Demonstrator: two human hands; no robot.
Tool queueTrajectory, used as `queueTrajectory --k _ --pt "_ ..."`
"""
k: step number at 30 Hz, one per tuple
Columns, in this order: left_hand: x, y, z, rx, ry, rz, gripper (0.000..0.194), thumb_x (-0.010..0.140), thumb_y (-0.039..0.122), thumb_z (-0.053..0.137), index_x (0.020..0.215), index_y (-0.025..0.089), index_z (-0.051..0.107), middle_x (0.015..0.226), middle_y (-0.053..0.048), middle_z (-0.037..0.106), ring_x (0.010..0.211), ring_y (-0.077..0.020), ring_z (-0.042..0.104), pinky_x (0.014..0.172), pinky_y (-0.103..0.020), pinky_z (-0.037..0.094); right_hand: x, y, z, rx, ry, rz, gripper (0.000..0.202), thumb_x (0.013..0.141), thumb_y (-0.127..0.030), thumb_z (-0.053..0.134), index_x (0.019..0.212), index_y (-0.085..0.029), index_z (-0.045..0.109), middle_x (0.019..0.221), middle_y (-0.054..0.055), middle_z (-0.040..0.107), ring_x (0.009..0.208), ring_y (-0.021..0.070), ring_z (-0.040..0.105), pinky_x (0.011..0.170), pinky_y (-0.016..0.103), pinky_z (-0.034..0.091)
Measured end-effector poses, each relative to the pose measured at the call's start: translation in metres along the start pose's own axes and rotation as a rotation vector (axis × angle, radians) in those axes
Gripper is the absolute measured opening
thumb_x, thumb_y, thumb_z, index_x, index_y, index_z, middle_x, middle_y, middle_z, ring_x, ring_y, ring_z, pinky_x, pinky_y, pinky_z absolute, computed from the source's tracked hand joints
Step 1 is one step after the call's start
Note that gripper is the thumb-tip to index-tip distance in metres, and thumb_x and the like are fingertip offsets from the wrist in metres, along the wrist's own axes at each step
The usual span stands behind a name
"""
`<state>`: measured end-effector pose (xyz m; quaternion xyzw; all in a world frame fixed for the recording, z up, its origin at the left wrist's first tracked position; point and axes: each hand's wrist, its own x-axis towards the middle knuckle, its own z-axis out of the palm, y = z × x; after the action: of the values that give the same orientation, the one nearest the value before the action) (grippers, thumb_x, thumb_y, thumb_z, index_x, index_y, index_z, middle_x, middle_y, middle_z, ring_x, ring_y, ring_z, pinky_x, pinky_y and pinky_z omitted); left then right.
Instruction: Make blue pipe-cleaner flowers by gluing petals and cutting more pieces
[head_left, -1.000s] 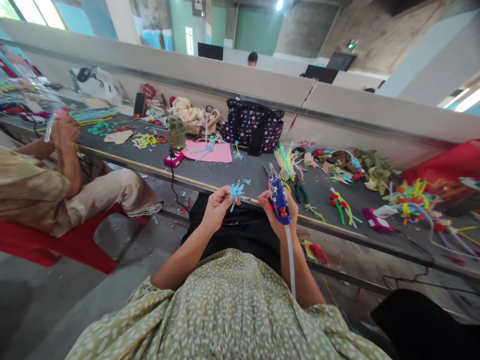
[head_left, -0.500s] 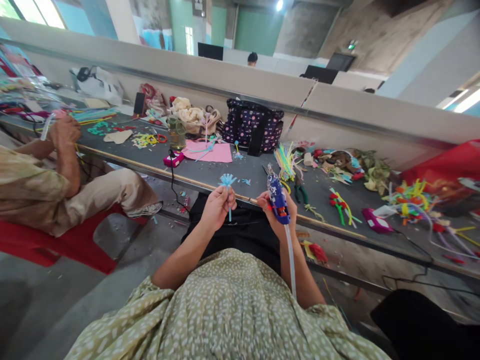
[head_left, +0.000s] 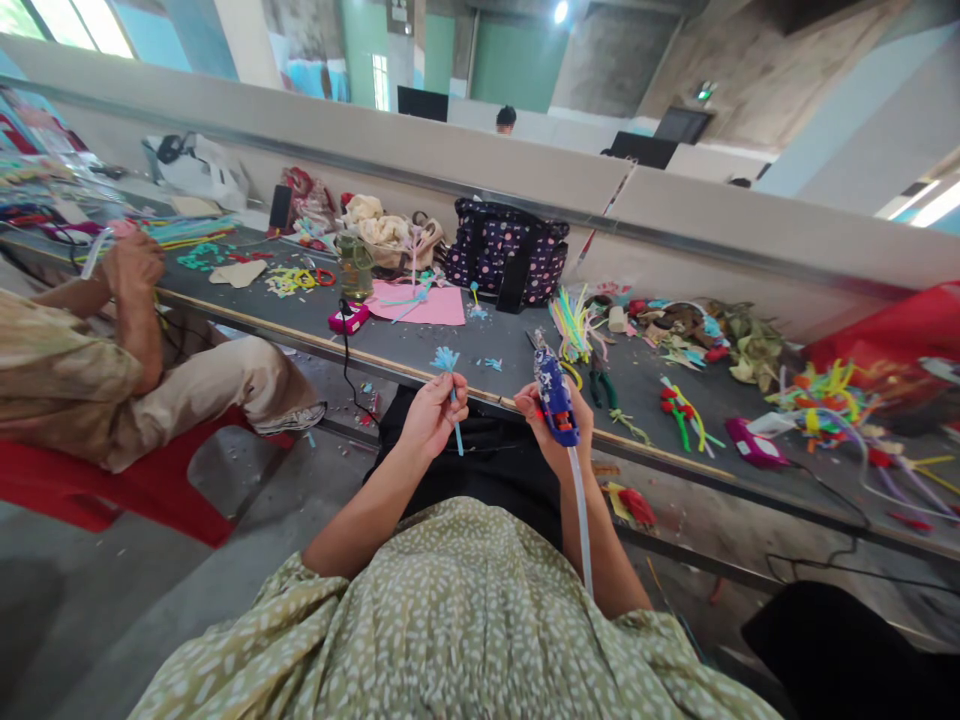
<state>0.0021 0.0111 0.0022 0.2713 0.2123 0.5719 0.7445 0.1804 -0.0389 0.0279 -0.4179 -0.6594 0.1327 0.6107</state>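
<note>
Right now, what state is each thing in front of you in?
Blue tuft, stem pinched in the left hand, spread end up
Glue gun, gripped in the right hand, nozzle pointing away; hot or cold, can't tell
Pliers, lying down; open or shut, can't tell
Pink sheet, flat, partly covered
Bag, upright
Bottle, upright
Blue scraps, loose
Red stool, occupied

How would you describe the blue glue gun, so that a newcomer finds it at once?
Find the long dark table and, by its near edge, the wearer's right grip. The glue gun is held there, nozzle pointing toward the table. Unlike the green-handled tool beside it, it has a blue body and a long pale stick trailing from its back.
</note>
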Motion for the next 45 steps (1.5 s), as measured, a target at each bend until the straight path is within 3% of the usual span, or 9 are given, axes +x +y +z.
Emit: queueTrajectory --k 12,24,30,33,45 --pt "-0.002 -0.001 0.001 0.115 0.102 0.040 0.019 0.069 0.028 0.072 0.073 0.010 0.069 0.061 0.000 0.057 0.053 -0.0058 0.048 0.050 -0.019 0.039 -0.001 -0.001 0.000 -0.003 -0.010 -0.004 0.015 0.079 -0.026 0.071 0.081 -0.022 0.057 0.078 -0.002 0.060 0.067 0.0128 0.056 0.067 0.029 0.047" --pt "-0.003 -0.004 0.001 0.205 0.121 0.118 0.017 0.066 0.028 0.074 0.073 0.013 0.068 0.080 -0.005 0.069 0.061 -0.0084 0.055 0.054 -0.021 0.043 -0.004 0.007 0.000 0.059 0.011 0.055 0.018 0.084 -0.038 0.066 0.092 -0.022 0.062 0.094 0.004 0.068 0.071 0.0146 0.062 0.069 0.031 0.052" --pt "-0.006 -0.001 0.001 0.328 0.143 0.136 0.025 0.068 0.036 0.077 0.080 0.014 0.076 0.053 0.003 0.050 0.045 -0.0038 0.035 0.041 -0.019 0.026 -0.006 0.010 0.001 0.214 -0.038 0.262 0.026 0.084 -0.045 0.065 0.088 -0.020 0.060 0.084 0.004 0.070 0.054 0.0118 0.058 0.054 0.028 0.050" --pt "-0.007 -0.001 0.001 0.344 0.129 0.136 0.029 0.067 0.039 0.079 0.082 0.015 0.076 0.050 0.005 0.043 0.045 -0.0037 0.031 0.041 -0.019 0.022 -0.006 0.010 0.003 0.269 -0.071 0.365 0.032 0.083 -0.051 0.064 0.087 -0.020 0.058 0.079 0.004 0.070 0.046 0.0096 0.051 0.045 0.026 0.045" --pt "-0.005 -0.005 0.000 0.325 0.097 0.187 0.032 0.066 0.039 0.081 0.082 0.012 0.075 0.065 0.000 0.055 0.050 -0.0022 0.038 0.044 -0.017 0.027 -0.015 -0.001 0.007 0.201 -0.139 0.354 0.033 0.082 -0.051 0.066 0.090 -0.022 0.055 0.080 0.002 0.071 0.043 0.0077 0.045 0.043 0.023 0.038"
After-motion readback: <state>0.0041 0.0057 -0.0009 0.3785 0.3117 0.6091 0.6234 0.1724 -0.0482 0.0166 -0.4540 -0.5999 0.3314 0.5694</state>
